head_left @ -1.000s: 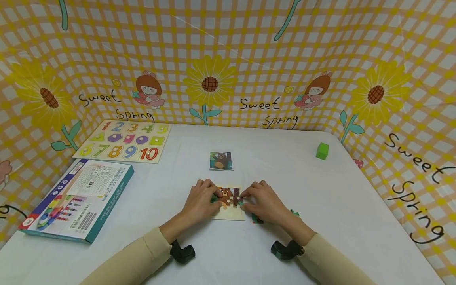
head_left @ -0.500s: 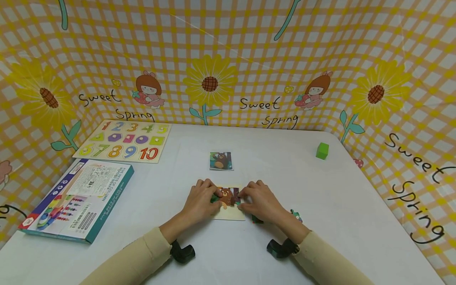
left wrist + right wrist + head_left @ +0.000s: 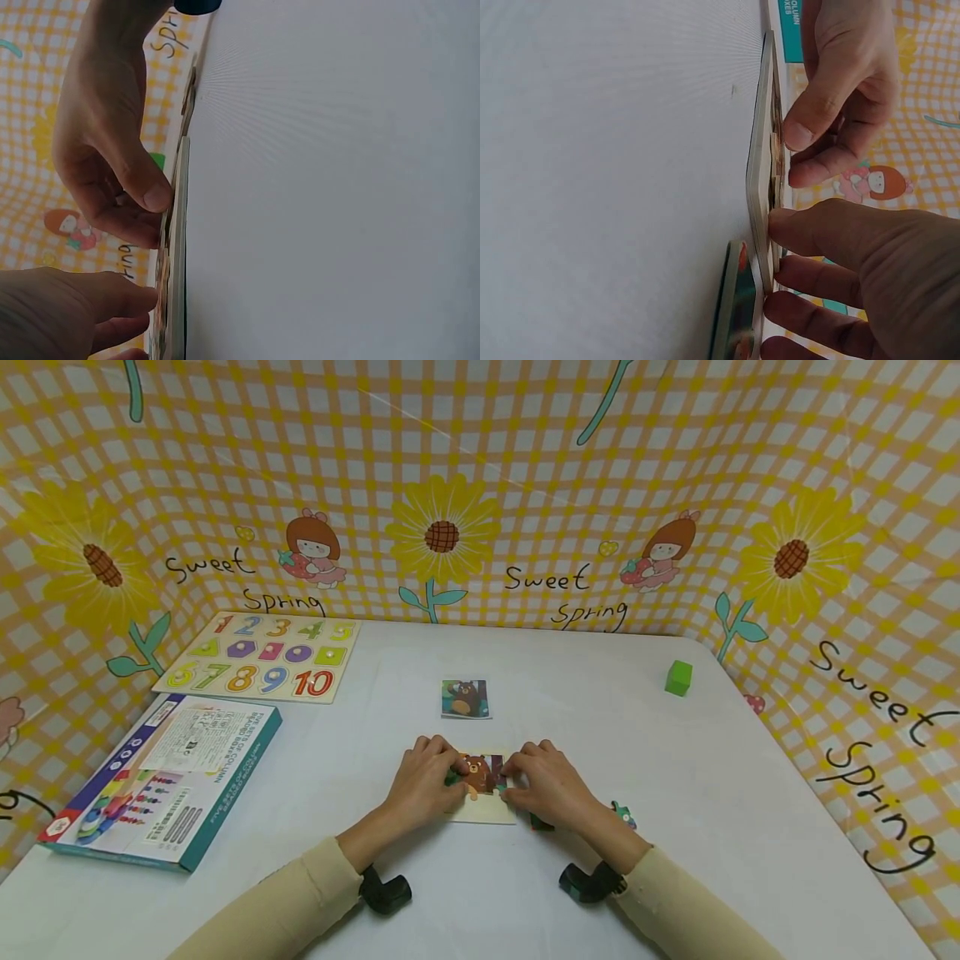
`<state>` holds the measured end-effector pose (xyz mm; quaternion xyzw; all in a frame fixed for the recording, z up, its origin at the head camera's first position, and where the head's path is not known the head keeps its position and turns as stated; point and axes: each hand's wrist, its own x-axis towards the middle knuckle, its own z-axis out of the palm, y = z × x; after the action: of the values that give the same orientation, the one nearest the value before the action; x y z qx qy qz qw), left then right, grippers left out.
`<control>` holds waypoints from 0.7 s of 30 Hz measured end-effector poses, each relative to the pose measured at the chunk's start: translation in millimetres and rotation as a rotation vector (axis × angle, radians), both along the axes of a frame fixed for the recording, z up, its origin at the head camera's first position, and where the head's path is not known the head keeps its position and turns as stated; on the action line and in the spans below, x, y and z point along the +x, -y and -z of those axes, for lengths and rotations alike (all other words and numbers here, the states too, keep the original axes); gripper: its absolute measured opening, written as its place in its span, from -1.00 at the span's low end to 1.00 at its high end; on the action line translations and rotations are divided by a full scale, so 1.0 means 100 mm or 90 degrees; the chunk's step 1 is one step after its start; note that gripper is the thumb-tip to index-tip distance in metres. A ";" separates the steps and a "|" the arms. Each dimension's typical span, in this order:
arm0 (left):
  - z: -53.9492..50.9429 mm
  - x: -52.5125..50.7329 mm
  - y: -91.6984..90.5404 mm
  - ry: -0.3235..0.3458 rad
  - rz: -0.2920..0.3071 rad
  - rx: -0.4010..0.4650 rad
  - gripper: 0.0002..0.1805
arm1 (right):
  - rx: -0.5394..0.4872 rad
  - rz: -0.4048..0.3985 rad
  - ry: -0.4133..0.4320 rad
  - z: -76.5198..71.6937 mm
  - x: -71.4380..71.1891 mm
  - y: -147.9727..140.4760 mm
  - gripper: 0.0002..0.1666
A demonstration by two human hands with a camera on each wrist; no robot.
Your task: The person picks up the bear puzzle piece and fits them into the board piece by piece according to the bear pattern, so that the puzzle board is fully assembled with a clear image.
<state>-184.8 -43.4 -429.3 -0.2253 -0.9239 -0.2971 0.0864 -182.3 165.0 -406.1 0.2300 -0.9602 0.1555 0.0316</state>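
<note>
Two sides of the bear puzzle (image 3: pixel 477 770) are pinched by the left hand (image 3: pixel 426 782) and right hand (image 3: pixel 550 783), over a pale board (image 3: pixel 483 812) at the bench (image 3: pixel 480 893) near middle. Probably light, stiff, loose at the joins; edges should grip surest.

Both forearms (image 3: pixel 273 897) reach forward, angled inward. The left hand (image 3: pixel 427 779) and right hand (image 3: pixel 550 782) face each other, slightly apart, fingers (image 3: pixel 829 161) bent, thumbs (image 3: pixel 814 120) lowered.
</note>
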 end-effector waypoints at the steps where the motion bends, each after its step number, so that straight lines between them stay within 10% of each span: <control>1: 0.00 0.00 -0.02 -0.002 0.000 -0.004 -0.91 | 0.000 0.001 0.000 0.00 0.00 0.00 -0.72; 21: 0.01 -0.02 -0.21 -0.011 0.015 -0.033 -0.90 | -0.013 0.013 0.013 0.01 0.00 0.00 -0.70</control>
<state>-186.3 -22.2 -430.5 -0.2409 -0.9277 -0.2722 0.0849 -182.1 164.6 -407.6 0.2181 -0.9611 0.1675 0.0262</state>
